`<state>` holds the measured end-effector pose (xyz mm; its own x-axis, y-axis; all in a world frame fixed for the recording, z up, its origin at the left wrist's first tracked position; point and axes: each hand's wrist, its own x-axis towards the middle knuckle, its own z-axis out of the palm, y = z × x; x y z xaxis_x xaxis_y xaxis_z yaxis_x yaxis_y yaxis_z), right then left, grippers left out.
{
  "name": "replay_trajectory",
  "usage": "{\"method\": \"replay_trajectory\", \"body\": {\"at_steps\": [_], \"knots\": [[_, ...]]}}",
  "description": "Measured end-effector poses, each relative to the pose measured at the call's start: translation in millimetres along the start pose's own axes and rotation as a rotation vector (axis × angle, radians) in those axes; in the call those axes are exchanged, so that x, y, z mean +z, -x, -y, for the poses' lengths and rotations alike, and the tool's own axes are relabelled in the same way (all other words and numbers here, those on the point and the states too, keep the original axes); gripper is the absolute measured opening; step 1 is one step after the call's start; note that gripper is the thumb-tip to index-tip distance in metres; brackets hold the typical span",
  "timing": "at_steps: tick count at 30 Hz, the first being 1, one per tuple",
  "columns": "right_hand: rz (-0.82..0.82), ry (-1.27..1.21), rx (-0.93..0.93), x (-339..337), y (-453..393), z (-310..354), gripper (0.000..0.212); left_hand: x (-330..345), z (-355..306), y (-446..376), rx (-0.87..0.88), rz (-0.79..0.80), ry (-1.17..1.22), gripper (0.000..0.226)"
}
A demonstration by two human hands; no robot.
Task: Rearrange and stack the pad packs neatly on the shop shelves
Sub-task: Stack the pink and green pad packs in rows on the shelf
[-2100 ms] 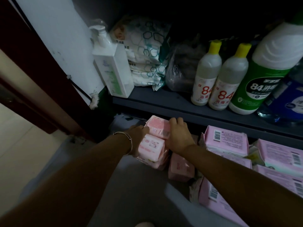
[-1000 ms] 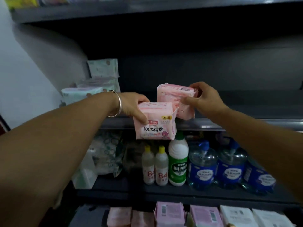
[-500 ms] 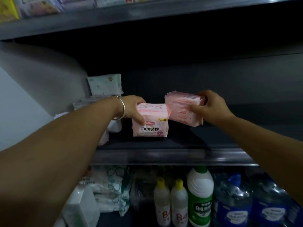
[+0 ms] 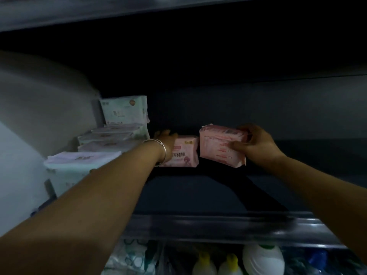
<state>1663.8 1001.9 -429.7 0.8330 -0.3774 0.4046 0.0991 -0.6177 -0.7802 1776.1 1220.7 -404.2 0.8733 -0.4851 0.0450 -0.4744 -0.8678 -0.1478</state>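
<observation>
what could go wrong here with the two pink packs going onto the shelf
The right hand grips its pink pack tilted and seemingly off the shelf; released now, it may topple. Setting it down could also nudge the upright pack under the left hand, and the left forearm passes close to the pale green packs.

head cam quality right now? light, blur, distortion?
Head view: dim, the shelf recess above the pink packs nearly black; motion blur smears the shelf's front lip and the print on the left pack; wide-angle bends the shelf edges; left hand and right hand remain readable.
</observation>
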Motion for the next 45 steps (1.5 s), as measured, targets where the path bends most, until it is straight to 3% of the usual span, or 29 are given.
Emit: {"method": "replay_trajectory", "body": {"at_steps": [3, 6, 11, 14, 20, 30, 36, 42, 45], "knots": [[0.001, 0.005, 0.009, 1.2, -0.2, -2.4, 0.057, 11.0, -14.6, 7.5, -0.001, -0.194, -0.133, 0.087], [0.009, 0.014, 0.006, 1.5, 0.7, -4.3, 0.057, 25.1, -25.2, 11.6, 0.029, -0.391, -0.247, 0.073], [0.031, 0.004, -0.005, 3.2, -1.4, -5.5, 0.056, 23.2, -29.1, -1.1, -0.089, -0.192, 0.034, 0.058], [0.038, 0.031, -0.029, 5.5, -7.7, -6.7, 0.055, 22.8, -32.0, -13.5, -0.133, -0.244, 0.057, 0.041], [0.056, 0.049, -0.065, 13.0, -29.0, -14.9, 0.055, 19.2, -36.5, -39.1, -0.181, -0.248, 0.173, 0.032], [0.071, 0.008, -0.070, 29.3, -60.9, -34.0, 0.057, 15.9, -36.6, -87.8, -0.297, -0.140, 0.575, 0.053], [0.053, 0.018, -0.095, 34.5, -71.2, -37.3, 0.053, 24.2, -37.4, -103.7, -0.262, -0.170, 0.518, 0.044], [0.059, -0.020, -0.073, 40.3, -72.2, -35.6, 0.055, 27.2, -27.6, -110.4, -0.228, -0.127, 0.728, 0.049], [0.064, -0.162, -0.013, 36.6, -64.7, -29.2, 0.061, 25.3, -25.1, -101.2, -0.254, -0.295, 0.932, 0.042]]}}
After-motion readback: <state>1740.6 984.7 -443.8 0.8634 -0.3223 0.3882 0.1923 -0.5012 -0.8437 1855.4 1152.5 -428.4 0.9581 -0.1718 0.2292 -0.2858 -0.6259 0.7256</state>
